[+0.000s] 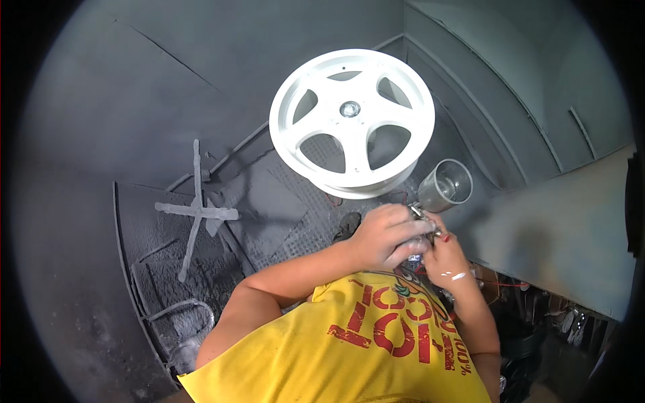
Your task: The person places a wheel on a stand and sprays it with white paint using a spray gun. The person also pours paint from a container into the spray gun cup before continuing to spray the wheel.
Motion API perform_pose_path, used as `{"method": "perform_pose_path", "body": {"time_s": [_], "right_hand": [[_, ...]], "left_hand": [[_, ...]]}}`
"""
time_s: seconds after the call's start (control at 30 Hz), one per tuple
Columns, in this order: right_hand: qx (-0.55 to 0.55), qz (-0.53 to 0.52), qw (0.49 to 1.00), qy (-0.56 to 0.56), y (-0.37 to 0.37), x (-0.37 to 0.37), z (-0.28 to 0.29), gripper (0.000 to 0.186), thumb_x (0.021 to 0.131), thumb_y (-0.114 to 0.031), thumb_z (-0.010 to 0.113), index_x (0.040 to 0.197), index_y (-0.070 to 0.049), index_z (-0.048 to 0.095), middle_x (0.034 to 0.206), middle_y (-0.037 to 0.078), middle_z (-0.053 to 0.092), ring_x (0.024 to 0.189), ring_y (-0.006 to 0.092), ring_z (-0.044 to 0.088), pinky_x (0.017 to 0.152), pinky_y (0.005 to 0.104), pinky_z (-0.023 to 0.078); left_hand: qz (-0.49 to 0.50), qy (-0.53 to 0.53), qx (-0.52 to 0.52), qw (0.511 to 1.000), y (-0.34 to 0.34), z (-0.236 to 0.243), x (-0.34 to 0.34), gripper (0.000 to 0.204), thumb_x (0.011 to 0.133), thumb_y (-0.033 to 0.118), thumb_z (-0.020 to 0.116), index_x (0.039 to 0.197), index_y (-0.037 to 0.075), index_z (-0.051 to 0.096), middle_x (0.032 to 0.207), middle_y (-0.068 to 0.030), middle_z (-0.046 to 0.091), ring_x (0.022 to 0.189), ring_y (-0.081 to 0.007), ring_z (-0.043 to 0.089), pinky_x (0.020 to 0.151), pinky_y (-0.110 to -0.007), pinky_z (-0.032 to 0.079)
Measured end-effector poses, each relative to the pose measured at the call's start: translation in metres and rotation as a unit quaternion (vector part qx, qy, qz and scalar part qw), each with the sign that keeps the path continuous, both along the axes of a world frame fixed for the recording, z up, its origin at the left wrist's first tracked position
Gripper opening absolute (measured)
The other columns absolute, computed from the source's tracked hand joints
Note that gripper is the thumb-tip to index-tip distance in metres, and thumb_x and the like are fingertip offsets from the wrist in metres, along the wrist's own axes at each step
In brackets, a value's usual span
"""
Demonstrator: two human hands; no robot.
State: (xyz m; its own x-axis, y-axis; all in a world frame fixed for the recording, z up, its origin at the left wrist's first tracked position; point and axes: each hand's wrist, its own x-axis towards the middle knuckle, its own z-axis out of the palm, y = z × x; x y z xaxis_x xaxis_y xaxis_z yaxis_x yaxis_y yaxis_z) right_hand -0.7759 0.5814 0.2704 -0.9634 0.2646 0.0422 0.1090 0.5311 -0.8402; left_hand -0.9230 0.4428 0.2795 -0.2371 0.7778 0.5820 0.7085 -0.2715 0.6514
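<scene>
A partly hidden metal tool (pixel 417 212) is sitting before the yellow shirt (pixel 316 356), left hand (pixel 384 235) and right hand (pixel 447 258) both grasping it, grips curled, a clear cup (pixel 440 193) jutting just beyond and a white wheel (pixel 350 127) showing farther ahead.

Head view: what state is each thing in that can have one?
White five-spoke wheel: face toward the camera
Clear cylindrical cup: rim uppermost, contents unclear
Silver metal tool: held, partly hidden by hands
Left hand: fingers curled, at the tool
Right hand: closed on the tool
Grey cross-shaped frame: crusted
Yellow printed shirt: worn
</scene>
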Motion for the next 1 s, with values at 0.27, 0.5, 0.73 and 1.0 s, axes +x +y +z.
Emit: {"method": "perform_pose_path", "body": {"time_s": [0.27, 0.5, 0.73, 1.0], "right_hand": [[-0.143, -0.037, 0.987, -0.061, 0.017, -0.105, 0.120, 0.035, 0.100, -0.007, 0.050, 0.134, -0.002, 0.048, 0.092, 0.006, 0.064, 0.063, 0.0084, 0.052, 0.060, 0.0268, 0.048], [-0.074, -0.090, 0.991, -0.069, 0.021, -0.235, 0.143, 0.022, 0.100, -0.020, 0.054, 0.095, 0.000, 0.062, 0.065, 0.001, 0.048, 0.055, 0.0095, 0.045, 0.055, 0.0281, 0.041], [-0.005, -0.149, 0.975, -0.163, 0.019, -0.322, 0.121, 0.025, 0.100, -0.023, 0.053, 0.100, 0.002, 0.060, 0.081, 0.011, 0.059, 0.067, 0.0188, 0.056, 0.065, 0.0353, 0.047], [0.221, -0.195, 0.950, -0.101, 0.034, -0.326, 0.092, 0.026, 0.100, -0.017, 0.052, 0.107, 0.007, 0.057, 0.094, 0.025, 0.063, 0.088, 0.0438, 0.060, 0.081, 0.0461, 0.048]], "left_hand": [[-0.405, -0.358, -0.292, 0.789, -0.084, -0.084, -0.086, 0.058, 0.104, 0.040, 0.044, 0.151, 0.007, 0.041, 0.154, -0.0173, 0.040, 0.141, -0.0289, 0.039, 0.118, -0.039, 0.026], [-0.040, -0.364, -0.511, 0.778, -0.181, -0.243, -0.203, 0.046, 0.098, 0.035, 0.058, 0.132, 0.003, 0.060, 0.120, -0.0103, 0.067, 0.109, -0.0230, 0.062, 0.095, -0.038, 0.049], [0.247, -0.610, -0.309, 0.687, -0.167, -0.281, -0.311, 0.030, 0.101, 0.022, 0.050, 0.122, 0.001, 0.057, 0.102, -0.0110, 0.068, 0.083, -0.0192, 0.063, 0.070, -0.031, 0.050], [0.261, -0.618, -0.235, 0.703, -0.128, -0.247, -0.349, 0.027, 0.099, 0.003, 0.045, 0.123, -0.002, 0.056, 0.102, -0.0132, 0.068, 0.081, -0.0200, 0.066, 0.072, -0.033, 0.055]]}}
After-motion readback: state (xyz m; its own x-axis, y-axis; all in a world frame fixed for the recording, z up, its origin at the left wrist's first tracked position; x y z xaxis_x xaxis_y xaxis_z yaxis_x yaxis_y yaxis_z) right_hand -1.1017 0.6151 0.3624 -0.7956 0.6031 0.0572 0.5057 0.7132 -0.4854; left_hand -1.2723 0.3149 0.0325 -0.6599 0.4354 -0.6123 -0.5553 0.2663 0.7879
